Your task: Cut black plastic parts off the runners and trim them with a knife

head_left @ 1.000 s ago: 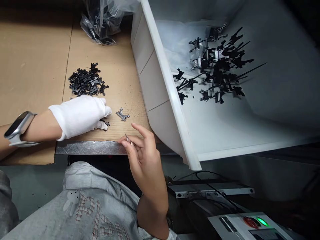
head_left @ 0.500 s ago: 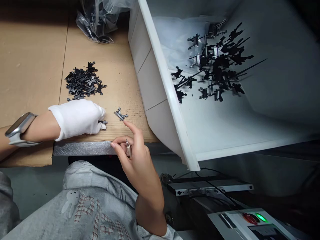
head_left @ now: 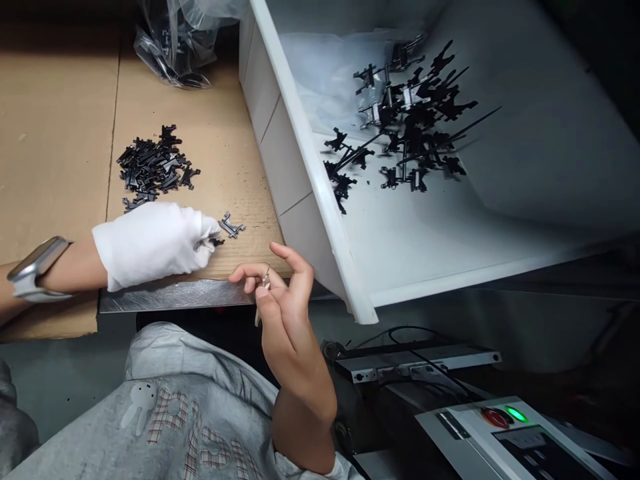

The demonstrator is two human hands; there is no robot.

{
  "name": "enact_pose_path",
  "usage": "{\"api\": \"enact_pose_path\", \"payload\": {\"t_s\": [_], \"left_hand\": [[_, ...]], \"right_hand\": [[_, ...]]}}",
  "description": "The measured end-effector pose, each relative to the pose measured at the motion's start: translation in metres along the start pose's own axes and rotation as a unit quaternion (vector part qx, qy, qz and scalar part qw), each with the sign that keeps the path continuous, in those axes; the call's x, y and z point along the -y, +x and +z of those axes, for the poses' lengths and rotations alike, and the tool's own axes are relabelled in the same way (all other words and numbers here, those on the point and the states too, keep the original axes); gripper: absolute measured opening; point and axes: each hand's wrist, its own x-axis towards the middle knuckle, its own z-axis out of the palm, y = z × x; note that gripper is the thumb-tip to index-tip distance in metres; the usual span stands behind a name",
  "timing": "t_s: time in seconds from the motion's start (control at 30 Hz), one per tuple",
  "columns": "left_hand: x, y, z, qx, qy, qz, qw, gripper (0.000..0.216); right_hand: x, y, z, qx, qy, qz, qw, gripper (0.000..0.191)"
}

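Observation:
My left hand (head_left: 157, 243), in a white glove, rests at the table's front edge. Its fingers are pinched on a small black plastic part (head_left: 217, 241), mostly hidden by the glove. Just beyond the fingertips lies a single loose bracket-shaped part (head_left: 231, 226). My bare right hand (head_left: 287, 307) is raised in front of the edge with its palm turned partly up. Between thumb and curled fingers it holds a slim craft knife (head_left: 265, 279) with a metal tip. Behind the left hand is a pile of black parts (head_left: 153, 163).
To the right a large white bin (head_left: 345, 267) lies with its opening facing me, holding black parts still on sprues (head_left: 415, 127). A clear plastic bag (head_left: 175, 47) stands at the back. Lower right is a control box (head_left: 510, 433) with a lit green light.
My right hand has drawn away to the right from the loose part and turned its palm upward. The left hand now sits closer to that part. The whole view has shifted slightly.

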Motion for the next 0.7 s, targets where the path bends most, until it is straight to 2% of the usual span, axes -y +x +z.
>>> {"api": "enact_pose_path", "payload": {"t_s": [0.03, 0.1, 0.23, 0.33, 0.43, 0.57, 0.7], "left_hand": [[0.001, 0.002, 0.001, 0.004, -0.085, -0.006, 0.996, 0.022], [0.002, 0.003, 0.003, 0.033, -0.241, 0.017, 0.97, 0.018], [0.002, 0.0, 0.01, 0.106, -0.441, 0.078, 0.888, 0.028], [0.004, -0.004, 0.013, 0.115, -0.495, 0.08, 0.857, 0.033], [0.006, -0.007, 0.014, 0.125, -0.498, 0.099, 0.852, 0.031], [0.008, -0.007, 0.017, 0.159, -0.558, 0.111, 0.807, 0.026], [0.008, -0.005, 0.022, 0.161, -0.587, 0.141, 0.781, 0.018]], "right_hand": [[0.001, 0.0, 0.001, -0.01, 0.0, -0.01, 1.0, 0.036], [0.002, 0.0, 0.004, -0.028, 0.007, -0.027, 0.999, 0.028], [0.001, 0.003, 0.01, -0.065, 0.054, -0.062, 0.995, 0.021], [-0.001, 0.005, 0.011, -0.098, 0.063, -0.08, 0.99, 0.023], [-0.004, 0.003, 0.008, -0.095, 0.021, -0.082, 0.992, 0.024], [-0.005, 0.001, 0.0, -0.046, -0.108, -0.122, 0.986, 0.032], [0.002, 0.003, -0.009, 0.022, -0.242, -0.169, 0.955, 0.044]]}}
